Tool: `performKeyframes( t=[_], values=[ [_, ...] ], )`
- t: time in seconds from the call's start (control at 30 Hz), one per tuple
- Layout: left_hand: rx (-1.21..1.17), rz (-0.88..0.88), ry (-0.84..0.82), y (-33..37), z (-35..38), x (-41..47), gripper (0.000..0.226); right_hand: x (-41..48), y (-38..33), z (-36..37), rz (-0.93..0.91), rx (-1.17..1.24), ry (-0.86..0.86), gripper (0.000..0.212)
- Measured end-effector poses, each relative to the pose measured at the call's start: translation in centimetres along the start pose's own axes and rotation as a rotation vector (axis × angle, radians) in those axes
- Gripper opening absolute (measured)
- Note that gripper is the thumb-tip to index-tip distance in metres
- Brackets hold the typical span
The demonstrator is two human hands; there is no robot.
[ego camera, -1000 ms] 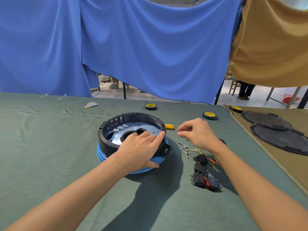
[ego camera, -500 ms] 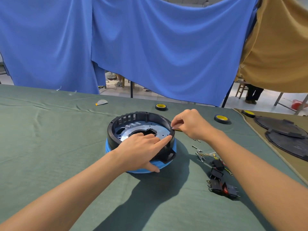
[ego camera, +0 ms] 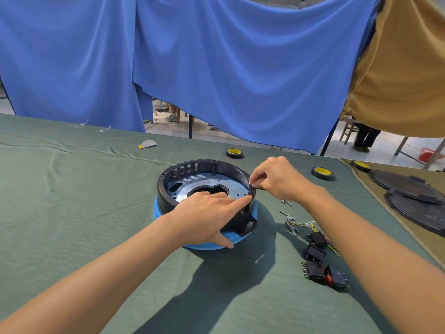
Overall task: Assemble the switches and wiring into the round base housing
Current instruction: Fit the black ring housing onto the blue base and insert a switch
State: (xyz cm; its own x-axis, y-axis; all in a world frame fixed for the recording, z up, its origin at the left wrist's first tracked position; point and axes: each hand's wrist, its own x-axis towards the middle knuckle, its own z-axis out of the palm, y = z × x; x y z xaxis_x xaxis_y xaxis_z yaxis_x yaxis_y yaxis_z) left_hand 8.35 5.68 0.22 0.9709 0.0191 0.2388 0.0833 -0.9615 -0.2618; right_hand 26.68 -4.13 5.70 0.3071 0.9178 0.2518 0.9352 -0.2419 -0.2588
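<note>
Since a second ago, the right hand (ego camera: 277,180) is seen shifted from above the loose screws (ego camera: 290,224) to the right side of the round base housing (ego camera: 168,182), while the left hand (ego camera: 204,220) is kept on the housing's near side. On the right hand, thumb and forefinger are pinched together at the rim's top edge. Whether a small part is held between them cannot be told, as the fingertips merge with the black plastic. The left hand is laid flat, its forefinger stretched to the rim and its thumb pressed against the blue base (ego camera: 161,213) beneath. Much of the metal plate (ego camera: 212,183) inside is covered by this hand. A yellow piece (ego camera: 261,188) is mostly hidden behind the right hand. The switches (ego camera: 315,254) and wiring (ego camera: 311,225) are left on the green cloth (ego camera: 72,213) to the right, partly overlapped by the right forearm.
</note>
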Motion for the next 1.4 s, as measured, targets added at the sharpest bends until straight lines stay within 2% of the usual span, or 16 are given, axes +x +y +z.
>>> performKeyframes(
  t=[0.13, 0.4, 0.47, 0.6, 0.93, 1.0, 1.17, 1.3, 1.4],
  values=[
    [-0.138, -0.049, -0.069, -0.5, 0.0, 0.3, 0.099, 0.0, -0.1, -0.2, 0.042, 0.048, -0.024, 0.018],
    [-0.242, -0.094, -0.137, -0.6, -0.2, 0.6, 0.099, -0.2, -0.7, -0.7, 0.119, 0.089, -0.065, 0.02],
    [-0.255, -0.108, -0.14, -0.6, -0.2, 0.6, 0.098, -0.1, -0.7, -0.7, 0.216, 0.206, -0.047, 0.019],
    [-0.255, -0.12, -0.146, -0.5, -0.4, 0.6, 0.099, -0.3, -0.9, -0.4, 0.526, 0.677, -0.013, 0.006],
    [-0.273, -0.149, -0.164, -0.3, -0.6, 0.6, 0.096, -0.7, -1.4, 0.7, 0.943, 1.164, -0.057, 0.007],
    [-0.29, -0.171, -0.176, -0.2, -0.8, 0.6, 0.096, -1.0, -1.5, 0.9, 0.974, 1.17, -0.061, 0.011],
    [-0.326, -0.211, -0.16, 0.5, -1.7, 0.8, 0.083, -1.7, -1.6, 1.8, 0.916, 1.026, 0.057, 0.044],
    [-0.2, -0.204, -0.067, 1.4, -3.1, 1.7, 0.064, -2.8, -1.4, 2.7, 0.928, 1.227, 0.116, 0.054],
    [-0.173, -0.266, 0.044, 2.7, -3.6, 3.2, 0.047, -3.2, -0.8, 2.9, 0.964, 1.45, 0.122, 0.044]
  ],
)
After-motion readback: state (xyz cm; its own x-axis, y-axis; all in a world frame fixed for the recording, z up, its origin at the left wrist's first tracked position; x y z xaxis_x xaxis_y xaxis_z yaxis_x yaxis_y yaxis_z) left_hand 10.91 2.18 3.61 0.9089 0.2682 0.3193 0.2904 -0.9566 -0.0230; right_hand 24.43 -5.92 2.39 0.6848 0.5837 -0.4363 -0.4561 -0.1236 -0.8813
